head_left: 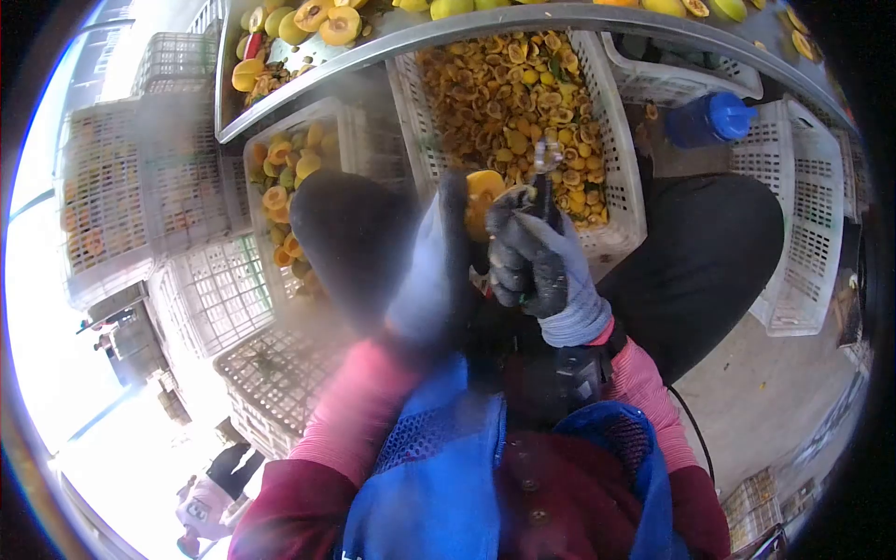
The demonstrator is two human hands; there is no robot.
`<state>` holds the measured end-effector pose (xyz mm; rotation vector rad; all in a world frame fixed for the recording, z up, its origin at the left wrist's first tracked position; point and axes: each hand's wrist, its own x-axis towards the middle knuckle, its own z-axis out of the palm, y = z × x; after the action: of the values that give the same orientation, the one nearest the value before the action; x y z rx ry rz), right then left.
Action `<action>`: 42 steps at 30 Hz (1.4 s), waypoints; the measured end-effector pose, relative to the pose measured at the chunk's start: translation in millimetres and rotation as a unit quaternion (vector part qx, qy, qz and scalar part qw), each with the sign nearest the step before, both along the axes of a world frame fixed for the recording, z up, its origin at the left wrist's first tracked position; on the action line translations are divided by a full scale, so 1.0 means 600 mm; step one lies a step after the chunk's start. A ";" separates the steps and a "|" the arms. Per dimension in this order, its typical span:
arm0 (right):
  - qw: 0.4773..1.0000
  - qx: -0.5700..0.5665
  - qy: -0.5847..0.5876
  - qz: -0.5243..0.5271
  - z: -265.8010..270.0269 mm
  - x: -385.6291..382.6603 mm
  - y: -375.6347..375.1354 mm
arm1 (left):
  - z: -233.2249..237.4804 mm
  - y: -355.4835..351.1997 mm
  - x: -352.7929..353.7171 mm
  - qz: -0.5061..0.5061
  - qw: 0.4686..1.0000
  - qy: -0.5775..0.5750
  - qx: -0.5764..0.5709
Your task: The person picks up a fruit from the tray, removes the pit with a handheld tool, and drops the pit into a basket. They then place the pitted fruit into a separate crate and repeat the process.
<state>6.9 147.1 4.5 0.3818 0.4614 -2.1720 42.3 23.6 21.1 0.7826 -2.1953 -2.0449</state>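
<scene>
My left hand, in a grey-and-black glove, is closed around a yellow stone fruit, which looks cut. Beside it my right hand, in a similar wet-looking glove, grips a dark-handled tool with a shiny metal tip. The tool's exact kind is not clear. Fingers of both hands nearly meet at the fruit, and part of it is hidden behind them. Just beyond the hands is a white crate with many cut orange-yellow fruit pieces in it.
A metal-edged table crosses the top, bearing halved and whole fruit. To the left stands a crate of fruit halves, near stacked crates. At right are a blue jug and white crates. Another person is at lower left.
</scene>
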 end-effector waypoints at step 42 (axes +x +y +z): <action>0.990 0.128 0.044 -0.031 -0.027 -0.052 -0.017 | 0.044 -0.066 -0.103 -0.240 0.960 0.078 -0.124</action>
<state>-24.0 137.0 -11.9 0.4466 0.7903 -2.2007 -19.5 -16.1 47.2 0.0586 -2.6660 -1.8511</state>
